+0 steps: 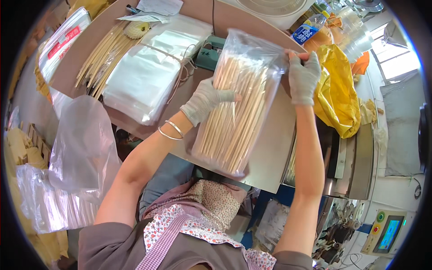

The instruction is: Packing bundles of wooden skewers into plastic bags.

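A clear plastic bag packed with wooden sticks (240,112) is held up in front of me, tilted a little to the right. My left hand (207,100), in a grey fingerless glove, is wrapped round its left side with the thumb across the front. At the bag's upper right corner, my right hand (303,76), gloved the same way, pinches the loose plastic. The sticks fill the lower part, while the top of the bag is slack film. Behind the bag's left edge, a green metal device (209,55) is partly hidden.
Left on the table (265,168) lie a string-tied stack of clear bags (141,74) and loose wooden sticks (101,58). A yellow plastic bag (335,90) hangs at the right beside a metal machine (355,166). Filled plastic packs (54,202) sit lower left; a control panel (384,231) is lower right.
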